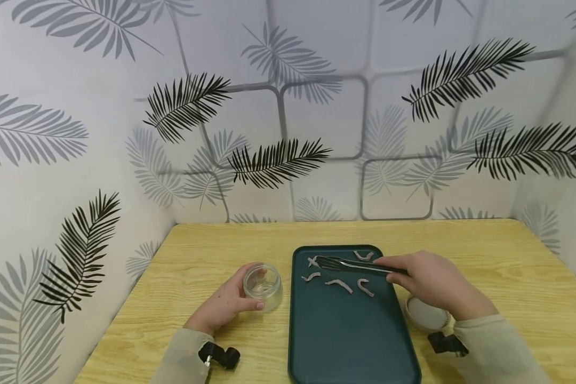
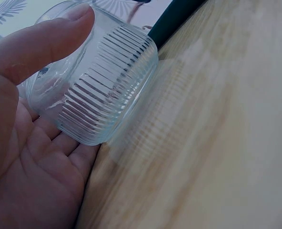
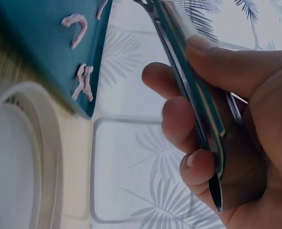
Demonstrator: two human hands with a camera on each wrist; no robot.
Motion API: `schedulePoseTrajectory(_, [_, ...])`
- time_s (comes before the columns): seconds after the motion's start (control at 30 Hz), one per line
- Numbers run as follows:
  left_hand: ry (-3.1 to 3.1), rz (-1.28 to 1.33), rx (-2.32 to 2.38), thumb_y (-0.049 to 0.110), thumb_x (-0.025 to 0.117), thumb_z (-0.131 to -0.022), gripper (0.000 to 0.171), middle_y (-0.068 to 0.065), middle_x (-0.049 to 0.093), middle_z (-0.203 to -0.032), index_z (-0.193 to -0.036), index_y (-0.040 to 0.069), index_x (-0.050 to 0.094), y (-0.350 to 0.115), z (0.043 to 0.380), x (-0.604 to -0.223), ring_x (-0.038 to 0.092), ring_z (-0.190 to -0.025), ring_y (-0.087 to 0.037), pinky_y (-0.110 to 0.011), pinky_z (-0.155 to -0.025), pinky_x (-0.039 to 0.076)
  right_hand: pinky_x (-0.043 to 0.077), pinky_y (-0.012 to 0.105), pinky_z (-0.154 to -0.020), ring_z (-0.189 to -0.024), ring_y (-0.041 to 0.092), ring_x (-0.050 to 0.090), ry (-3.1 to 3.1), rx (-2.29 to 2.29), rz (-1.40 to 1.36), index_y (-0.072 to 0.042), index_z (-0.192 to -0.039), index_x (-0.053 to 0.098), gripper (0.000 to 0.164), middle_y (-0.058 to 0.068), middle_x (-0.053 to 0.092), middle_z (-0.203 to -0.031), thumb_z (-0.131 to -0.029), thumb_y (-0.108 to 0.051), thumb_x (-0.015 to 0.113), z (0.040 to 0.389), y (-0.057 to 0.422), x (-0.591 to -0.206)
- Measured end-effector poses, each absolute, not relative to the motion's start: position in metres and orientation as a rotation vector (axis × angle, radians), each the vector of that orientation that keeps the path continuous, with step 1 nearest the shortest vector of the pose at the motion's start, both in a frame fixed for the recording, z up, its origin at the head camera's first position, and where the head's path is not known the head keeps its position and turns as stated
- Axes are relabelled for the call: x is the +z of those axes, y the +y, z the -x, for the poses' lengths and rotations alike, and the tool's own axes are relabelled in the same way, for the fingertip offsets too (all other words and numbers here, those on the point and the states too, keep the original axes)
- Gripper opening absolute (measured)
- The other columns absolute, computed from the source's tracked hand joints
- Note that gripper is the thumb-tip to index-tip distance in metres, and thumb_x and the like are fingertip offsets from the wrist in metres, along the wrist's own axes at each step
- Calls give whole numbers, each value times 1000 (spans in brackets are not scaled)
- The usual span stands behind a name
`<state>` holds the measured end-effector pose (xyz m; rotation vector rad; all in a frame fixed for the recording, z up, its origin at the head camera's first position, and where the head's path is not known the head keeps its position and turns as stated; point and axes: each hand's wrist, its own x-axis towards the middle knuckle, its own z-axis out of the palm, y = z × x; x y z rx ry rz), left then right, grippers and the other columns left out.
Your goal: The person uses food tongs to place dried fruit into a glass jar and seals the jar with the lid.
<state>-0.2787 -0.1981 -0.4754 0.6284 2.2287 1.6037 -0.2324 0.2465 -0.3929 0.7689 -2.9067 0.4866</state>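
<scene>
My left hand (image 1: pixel 228 301) holds a clear glass jar (image 1: pixel 264 290), fingers and thumb around its side. In the left wrist view the jar's ribbed wall (image 2: pixel 107 86) shows, with its base close to the wooden tabletop. My right hand (image 1: pixel 434 282) grips metal tongs (image 1: pixel 365 266), which reach left over the dark green tray (image 1: pixel 350 341). Several thin pinkish-brown strips lie on the far part of the tray, among them a curved strip (image 1: pixel 365 288) and a wavy strip (image 1: pixel 340 286). The tong tips hover near a crossed pair of strips (image 1: pixel 313 261); whether they touch, I cannot tell.
A round pale lid (image 1: pixel 427 313) lies right of the tray, beneath my right wrist. The wooden table (image 1: pixel 221 240) ends at a leaf-patterned wall (image 1: pixel 317 117) behind. Another strip (image 1: pixel 363 256) lies near the tray's far edge.
</scene>
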Motion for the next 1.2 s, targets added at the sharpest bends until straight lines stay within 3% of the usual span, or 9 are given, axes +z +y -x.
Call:
schedulePoseTrajectory(0.13, [2226, -626, 1609, 12, 81, -86, 86, -11, 40, -157, -157, 17, 32, -198, 279, -475, 42, -139, -31, -51, -112, 29, 42, 31, -59, -53, 2, 44, -2868, 492, -772, -24, -137, 66, 41, -14, 64, -75, -97, -25, 70, 228, 236, -388])
schedulePoseTrajectory(0.27, [2220, -624, 1617, 12, 81, -86, 86, -12, 39, -157, -156, 17, 32, -198, 278, -474, 40, -141, -32, -51, -113, 28, 35, 27, -53, -48, 1, 33, -2794, 491, -811, -24, -137, 67, 43, -20, 47, -62, -95, -24, 72, 223, 221, -386])
schedulePoseTrajectory(0.4, [2208, -624, 1622, 11, 81, -87, 85, -13, 39, -158, -156, 16, 32, -198, 278, -474, 40, -141, -32, -50, -112, 29, 36, 26, -53, -51, -1, 39, -2734, 475, -856, -24, -136, 67, 44, -18, 57, -72, -93, -25, 74, 218, 204, -386])
schedulePoseTrajectory(0.5, [2203, -629, 1625, 11, 81, -87, 85, -13, 38, -158, -156, 17, 32, -198, 279, -475, 41, -140, -32, -49, -112, 30, 40, 25, -56, -59, 0, 53, -2691, 440, -884, -25, -135, 68, 43, -10, 72, -93, -92, -27, 75, 214, 193, -387])
schedulePoseTrajectory(0.6, [2197, -636, 1626, 11, 80, -87, 84, -13, 38, -158, -156, 17, 32, -198, 279, -475, 40, -141, -33, -49, -111, 31, 41, 24, -56, -62, 0, 56, -2656, 430, -905, -26, -133, 69, 43, -4, 74, -108, -91, -26, 76, 210, 183, -387])
schedulePoseTrajectory(0.73, [2203, -631, 1622, 11, 81, -87, 84, -12, 38, -158, -156, 18, 32, -198, 279, -475, 40, -141, -32, -48, -111, 31, 41, 23, -54, -61, 0, 55, -2616, 444, -929, -25, -131, 70, 43, -6, 75, -103, -89, -25, 78, 205, 172, -387])
schedulePoseTrajectory(0.9, [2213, -607, 1613, 11, 80, -88, 85, -11, 39, -157, -156, 16, 30, -197, 278, -473, 39, -141, -31, -43, -111, 33, 43, 23, -54, -75, 6, 67, -2578, 411, -899, -26, -130, 71, 43, -6, 76, -102, -88, -26, 79, 202, 161, -392])
schedulePoseTrajectory(1.03, [2219, -595, 1608, 9, 80, -88, 86, -11, 40, -154, -157, 15, 29, -197, 277, -472, 45, -135, -31, -36, -106, 38, 42, 23, -52, -70, 5, 65, -2566, 407, -876, -26, -130, 71, 43, -6, 76, -102, -88, -26, 79, 202, 154, -397])
schedulePoseTrajectory(1.2, [2204, -605, 1614, 9, 80, -88, 88, -12, 41, -151, -158, 16, 28, -197, 277, -473, 49, -129, -31, -32, -101, 42, 50, 30, -61, -73, 6, 66, -2552, 389, -874, -25, -131, 71, 44, -6, 76, -103, -88, -28, 79, 201, 149, -401])
